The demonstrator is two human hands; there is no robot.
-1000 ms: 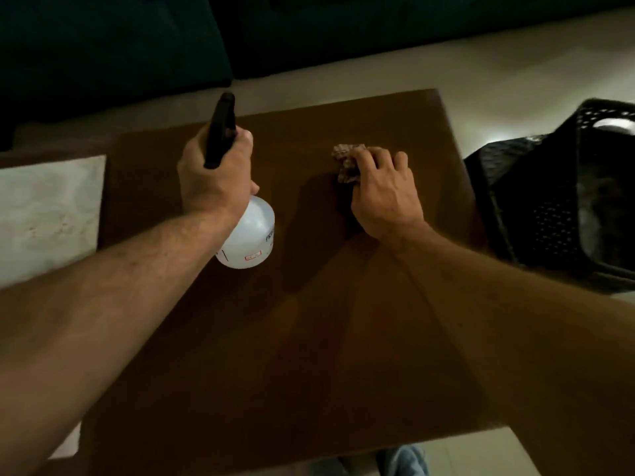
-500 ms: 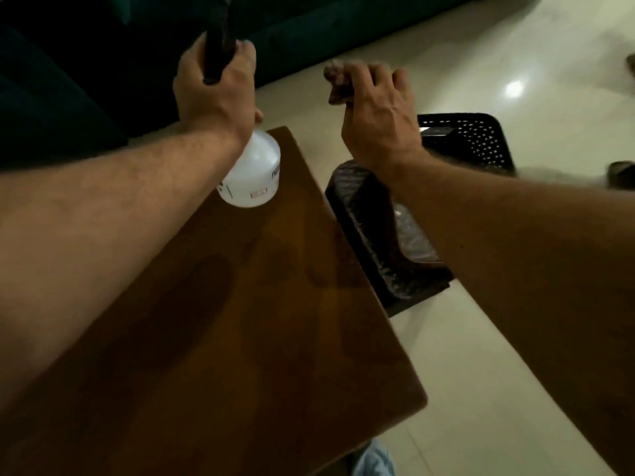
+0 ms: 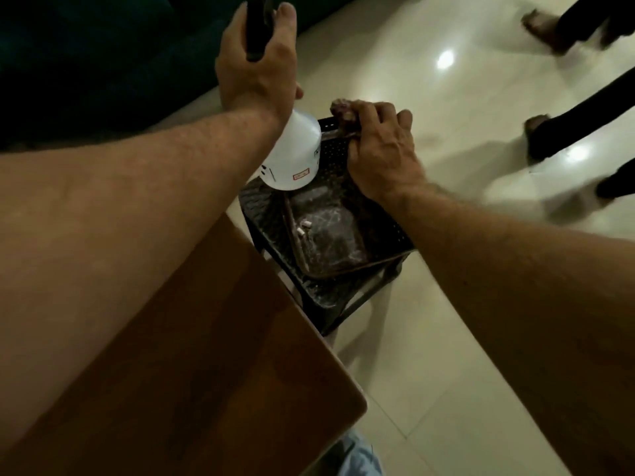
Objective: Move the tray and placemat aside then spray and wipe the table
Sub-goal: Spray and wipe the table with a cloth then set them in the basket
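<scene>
Both hands have swung off the tabletop (image 3: 213, 355) in the last second, so wiping looks done or at least paused. A second ago the right hand (image 3: 378, 152) was pressing the cloth (image 3: 340, 109) onto the wood; now it's up at upper centre of the frame, fingers curled round that cloth, over the black perforated stool (image 3: 395, 231) beside the tabletop. The left hand (image 3: 256, 67) is wrapped tight on the dark trigger head of the white spray bottle (image 3: 292, 159), which hangs tilted over the stool too. The tray (image 3: 330, 238) sits on that stool at centre frame, off the tabletop; can't really make out the placemat. My guess is he's about to park the bottle and cloth there. Somebody's feet (image 3: 539, 25) are at upper right, blurry.
</scene>
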